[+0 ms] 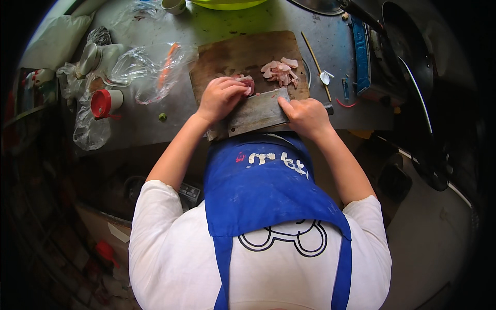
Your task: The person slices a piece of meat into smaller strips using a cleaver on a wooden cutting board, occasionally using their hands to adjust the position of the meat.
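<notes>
On the worn wooden cutting board (219, 54), my left hand (219, 98) has its fingers curled on a piece of raw meat (246, 85), pressing it beside the blade. My right hand (305, 113) grips a wide metal cleaver (256, 113), with a finger near the top of the blade. The blade lies angled across the near part of the board, close to my left fingertips. A pile of pale pink sliced meat (279, 72) sits at the board's upper right.
Plastic bags (150, 85) and a red-lidded container (102, 104) lie left on the metal counter. A green basin (227, 2) stands behind. Right are a thin stick (312, 51), a white spoon (324, 78), a blue-sided stove (361, 62) and dark pans (416, 41).
</notes>
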`<state>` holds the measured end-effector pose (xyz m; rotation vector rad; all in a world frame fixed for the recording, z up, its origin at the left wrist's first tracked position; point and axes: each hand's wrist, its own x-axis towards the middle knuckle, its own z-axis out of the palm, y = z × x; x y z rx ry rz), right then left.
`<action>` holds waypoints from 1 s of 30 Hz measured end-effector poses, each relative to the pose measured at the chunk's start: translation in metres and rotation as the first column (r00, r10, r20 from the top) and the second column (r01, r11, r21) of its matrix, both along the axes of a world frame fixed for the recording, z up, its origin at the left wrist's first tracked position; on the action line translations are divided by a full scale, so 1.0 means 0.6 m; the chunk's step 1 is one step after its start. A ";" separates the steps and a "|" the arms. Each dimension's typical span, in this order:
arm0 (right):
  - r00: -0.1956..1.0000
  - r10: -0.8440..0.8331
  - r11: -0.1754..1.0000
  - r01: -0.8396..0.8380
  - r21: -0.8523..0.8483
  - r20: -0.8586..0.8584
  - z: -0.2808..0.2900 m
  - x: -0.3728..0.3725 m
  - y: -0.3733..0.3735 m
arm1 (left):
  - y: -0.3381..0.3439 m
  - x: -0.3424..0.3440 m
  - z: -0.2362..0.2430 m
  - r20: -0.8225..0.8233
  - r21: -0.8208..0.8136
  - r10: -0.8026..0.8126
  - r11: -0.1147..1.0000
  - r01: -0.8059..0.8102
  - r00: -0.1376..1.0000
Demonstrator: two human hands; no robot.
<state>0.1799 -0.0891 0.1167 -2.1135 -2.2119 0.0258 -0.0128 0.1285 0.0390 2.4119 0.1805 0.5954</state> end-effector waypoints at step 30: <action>0.787 -0.402 0.879 0.188 -0.439 -0.468 -0.035 -0.090 0.008 | 0.072 0.068 0.012 -0.664 -0.335 -0.209 0.941 -0.036 0.718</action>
